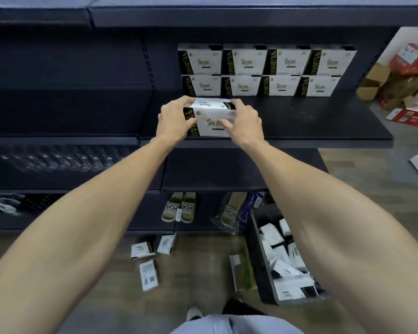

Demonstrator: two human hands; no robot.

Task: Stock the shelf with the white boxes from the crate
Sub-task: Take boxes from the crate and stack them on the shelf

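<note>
Both my hands grip a white box [211, 116] with a black side and gold lettering, at the front left of the dark shelf [323, 121]. My left hand [173, 124] clasps its left end and my right hand [244, 122] its right end. At the back of the shelf, several matching white boxes [263, 69] stand in two stacked rows. The dark crate [261, 268] sits on the floor at lower right, with several white boxes [285, 259] lying loose inside it.
Three white boxes [146, 256] lie on the wooden floor below the shelves. Sandals [179, 207] sit on the bottom shelf. Cardboard cartons [401, 75] pile up at the far right. Packed bottles [58, 157] fill the lower left shelf.
</note>
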